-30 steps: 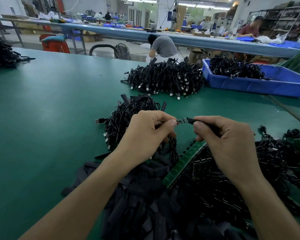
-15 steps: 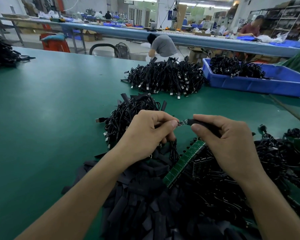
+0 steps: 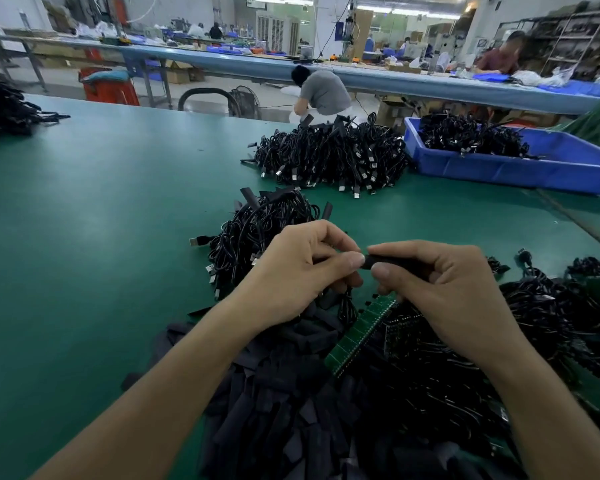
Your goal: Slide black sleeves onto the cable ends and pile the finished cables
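Note:
My right hand (image 3: 440,292) pinches a black sleeve (image 3: 381,262) between thumb and forefinger. My left hand (image 3: 302,271) pinches the cable end right against the sleeve's left mouth; the small circuit board on that end is hidden inside the sleeve or behind my fingers. Both hands hover over a heap of loose black sleeves (image 3: 291,393) near the table's front. A small pile of cables (image 3: 257,230) lies just beyond my left hand. At my right sits a tangle of black cables (image 3: 551,323).
A green strip of circuit boards (image 3: 361,332) lies under my hands. A larger cable pile (image 3: 329,157) and a blue bin (image 3: 534,164) with cables stand farther back. More cables (image 3: 0,105) lie at the far left. The green table (image 3: 101,220) spreads to the left. People work behind.
The sleeve in my right hand has slid left over the bare circuit board end, which showed between my fingertips before. My hands now meet.

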`<state>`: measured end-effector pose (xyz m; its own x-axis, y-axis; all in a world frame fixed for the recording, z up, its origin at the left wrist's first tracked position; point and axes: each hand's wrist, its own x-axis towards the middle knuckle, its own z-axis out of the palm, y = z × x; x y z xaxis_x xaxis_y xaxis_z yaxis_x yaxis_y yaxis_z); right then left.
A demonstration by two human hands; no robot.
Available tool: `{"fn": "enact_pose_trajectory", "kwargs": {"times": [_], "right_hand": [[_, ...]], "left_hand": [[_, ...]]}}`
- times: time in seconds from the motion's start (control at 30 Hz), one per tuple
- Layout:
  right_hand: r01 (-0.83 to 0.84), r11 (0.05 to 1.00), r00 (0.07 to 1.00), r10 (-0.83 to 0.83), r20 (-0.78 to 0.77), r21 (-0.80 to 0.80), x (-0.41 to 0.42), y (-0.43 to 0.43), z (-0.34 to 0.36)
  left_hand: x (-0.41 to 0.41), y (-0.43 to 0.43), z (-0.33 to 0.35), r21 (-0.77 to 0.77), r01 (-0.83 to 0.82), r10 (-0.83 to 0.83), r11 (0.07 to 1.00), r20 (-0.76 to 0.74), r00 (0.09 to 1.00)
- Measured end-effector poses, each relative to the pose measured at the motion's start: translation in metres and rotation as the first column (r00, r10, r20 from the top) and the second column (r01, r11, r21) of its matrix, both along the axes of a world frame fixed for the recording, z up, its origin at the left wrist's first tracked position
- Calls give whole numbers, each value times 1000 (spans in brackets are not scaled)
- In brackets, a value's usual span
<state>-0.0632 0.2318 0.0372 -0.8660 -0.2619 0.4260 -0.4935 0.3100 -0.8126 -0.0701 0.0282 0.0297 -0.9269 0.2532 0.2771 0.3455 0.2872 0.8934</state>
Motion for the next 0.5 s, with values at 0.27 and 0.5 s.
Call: {"fn": "enact_pose_trajectory", "kwargs": {"times": [0.27,0.5], "right_hand": [[49,999,999,-49,-11,-3,0,-2,-4],[14,1000,1000,-14,9,2,1,-3,-1]], "left_hand": [[2,2,1,-87,-133,132,987,-13,991],[6,4,2,-165,-121,102,979,-117,988]]}}
